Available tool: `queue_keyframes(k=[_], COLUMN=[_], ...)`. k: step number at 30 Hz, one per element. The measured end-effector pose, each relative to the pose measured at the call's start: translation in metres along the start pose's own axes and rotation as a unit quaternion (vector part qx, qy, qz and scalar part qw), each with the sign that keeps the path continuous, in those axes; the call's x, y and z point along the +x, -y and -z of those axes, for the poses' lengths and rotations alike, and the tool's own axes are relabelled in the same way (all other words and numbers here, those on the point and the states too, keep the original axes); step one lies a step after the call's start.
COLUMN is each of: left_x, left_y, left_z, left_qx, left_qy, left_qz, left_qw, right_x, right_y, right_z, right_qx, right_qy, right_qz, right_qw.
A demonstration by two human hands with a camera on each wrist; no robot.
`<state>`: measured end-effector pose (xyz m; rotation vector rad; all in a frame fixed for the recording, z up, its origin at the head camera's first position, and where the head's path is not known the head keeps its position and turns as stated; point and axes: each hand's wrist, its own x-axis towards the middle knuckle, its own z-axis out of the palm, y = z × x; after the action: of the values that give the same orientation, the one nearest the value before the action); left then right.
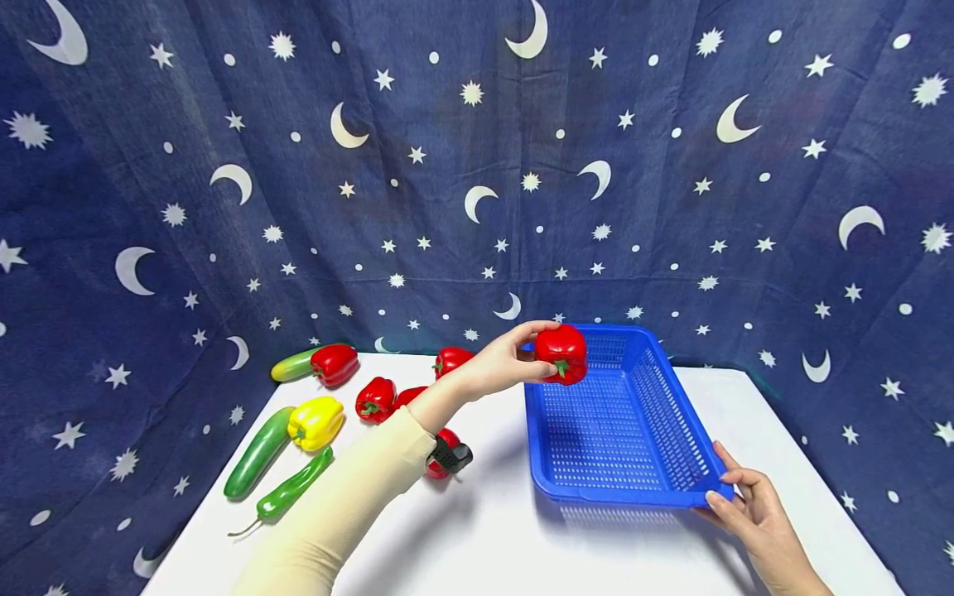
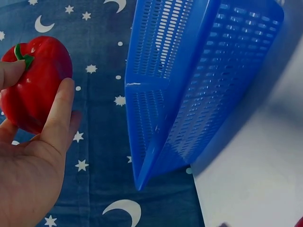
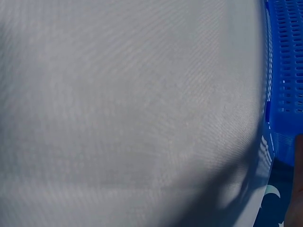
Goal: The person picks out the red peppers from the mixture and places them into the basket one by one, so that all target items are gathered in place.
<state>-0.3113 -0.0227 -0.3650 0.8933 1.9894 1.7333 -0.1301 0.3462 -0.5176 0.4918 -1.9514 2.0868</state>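
Note:
My left hand point(image 1: 505, 361) grips a red bell pepper point(image 1: 562, 354) above the far left part of a blue plastic basket point(image 1: 619, 499). In the left wrist view, the fingers and thumb hold the pepper point(image 2: 40, 90) with its green stem near the thumb, beside the basket point(image 2: 189, 80). At the basket's near right corner, my right hand point(image 1: 762, 513) pinches the rim between thumb and fingers. Nothing lies inside the basket. Only a sliver of the right hand point(image 3: 294, 189) shows in the right wrist view, at the edge by the basket point(image 3: 288, 71).
Left on the white table point(image 1: 477, 546) lie a green chili pepper point(image 1: 294, 488), a yellow bell pepper point(image 1: 316, 424), a cucumber point(image 1: 257, 455) and another behind point(image 1: 293, 365). Several red bell peppers point(image 1: 376, 400) lie around the left forearm, partly hidden. A star-patterned cloth point(image 1: 447, 165) surrounds the table.

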Motion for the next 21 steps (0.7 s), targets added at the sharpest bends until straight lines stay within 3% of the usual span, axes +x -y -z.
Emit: queue_keyframes(k=[14, 21], left_x=[0.006, 0.016], left_y=[0.003, 0.000], left_z=[-0.006, -0.013], left_qx=[0.006, -0.012], left_qy=[-0.003, -0.016], left_qz=[0.015, 0.014], left_qw=[0.9999, 0.9997], right_x=[0.002, 0.002], right_y=[0.001, 0.000], right_z=[0.000, 0.000], right_qx=[0.016, 0.001], right_qy=[-0.005, -0.018], right_qz=[0.011, -0.009], right_qw=[0.9998, 0.9998])
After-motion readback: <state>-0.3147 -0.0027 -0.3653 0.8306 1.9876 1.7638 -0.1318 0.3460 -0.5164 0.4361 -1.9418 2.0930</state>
